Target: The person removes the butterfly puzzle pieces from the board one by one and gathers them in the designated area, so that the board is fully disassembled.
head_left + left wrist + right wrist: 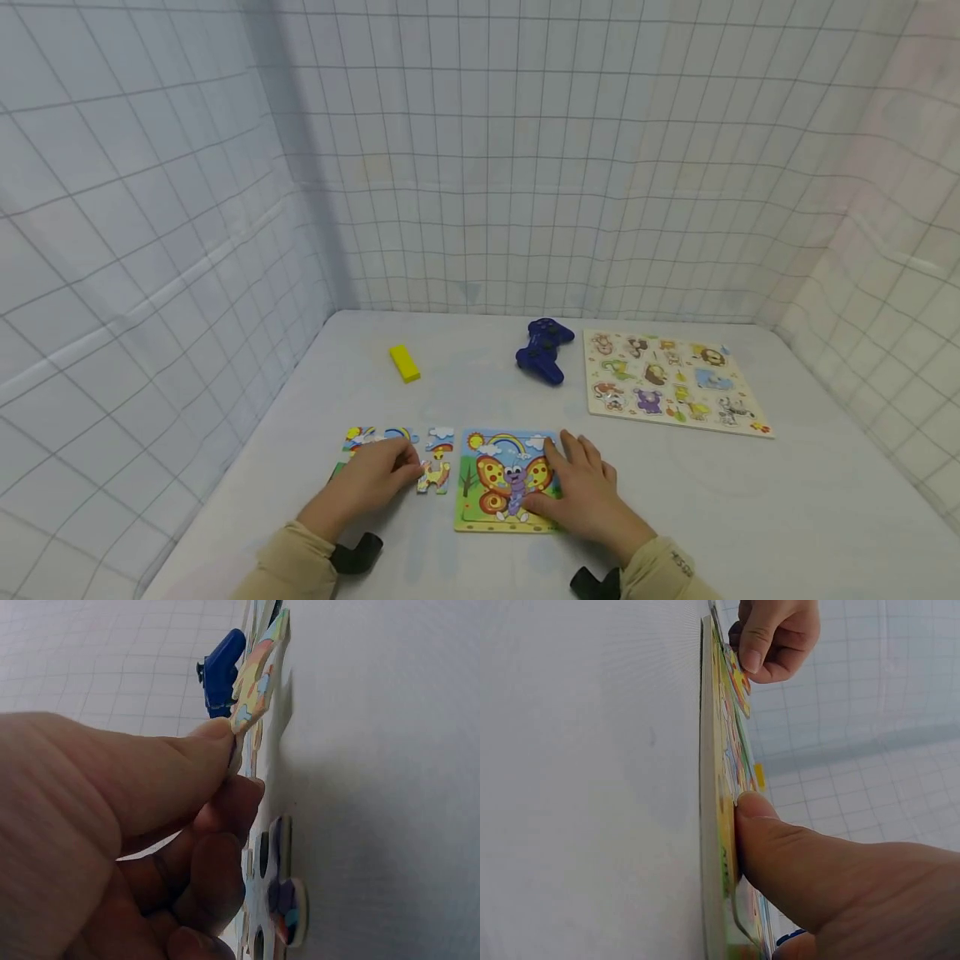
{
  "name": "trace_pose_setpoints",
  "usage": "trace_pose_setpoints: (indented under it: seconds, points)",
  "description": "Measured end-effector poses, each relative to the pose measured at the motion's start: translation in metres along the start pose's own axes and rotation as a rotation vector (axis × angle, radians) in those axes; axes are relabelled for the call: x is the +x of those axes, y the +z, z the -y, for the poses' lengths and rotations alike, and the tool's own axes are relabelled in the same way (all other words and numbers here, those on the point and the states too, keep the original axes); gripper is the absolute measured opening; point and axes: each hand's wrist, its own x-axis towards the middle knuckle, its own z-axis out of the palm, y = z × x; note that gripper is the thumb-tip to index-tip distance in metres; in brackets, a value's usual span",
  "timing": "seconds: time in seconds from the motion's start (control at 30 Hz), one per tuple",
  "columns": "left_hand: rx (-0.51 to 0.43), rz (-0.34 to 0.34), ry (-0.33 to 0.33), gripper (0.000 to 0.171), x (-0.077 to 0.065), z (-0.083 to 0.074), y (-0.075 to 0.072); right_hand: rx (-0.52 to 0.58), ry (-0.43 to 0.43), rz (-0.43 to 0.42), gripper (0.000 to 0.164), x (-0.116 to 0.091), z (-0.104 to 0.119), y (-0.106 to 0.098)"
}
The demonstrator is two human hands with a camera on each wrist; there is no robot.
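My left hand (375,477) pinches a jigsaw puzzle piece (253,686) between thumb and forefinger; in the left wrist view the piece is tilted, with its colourful face showing. More puzzle pieces (378,433) lie on the table around this hand, partly hidden under it. To the right lies a square butterfly puzzle (491,483) in its board. My right hand (591,493) rests across the right side of that puzzle with the fingers spread, and its thumb (761,810) touches the picture's surface. The right edge of the board is hidden beneath this hand.
Behind the butterfly puzzle sits a dark blue game controller (545,350). A wooden animal puzzle board (675,385) lies at the back right, and a yellow block (405,363) at the back left. White gridded cloth walls (480,167) enclose the table's back and sides.
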Motion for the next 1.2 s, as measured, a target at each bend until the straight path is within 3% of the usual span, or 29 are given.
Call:
trace_pose_setpoints:
  seconds: [0.87,1.03,1.13,1.2]
  points:
    - [0.186,0.014,-0.042,0.020,0.003,-0.015,0.007,0.000,-0.002,0.005,0.100,0.002,-0.002,0.003]
    - [0.252,-0.082,0.041,0.019,0.002,-0.017,0.008,-0.008,-0.002,0.000,0.100,0.002,-0.001,0.003]
    - [0.289,-0.161,0.181,0.016,0.002,-0.021,0.013,-0.007,-0.001,0.000,0.100,0.002,0.000,0.001]
    - [0.290,-0.156,0.274,0.025,0.002,-0.024,0.018,-0.001,-0.002,0.000,0.100,0.002,0.001,0.000]
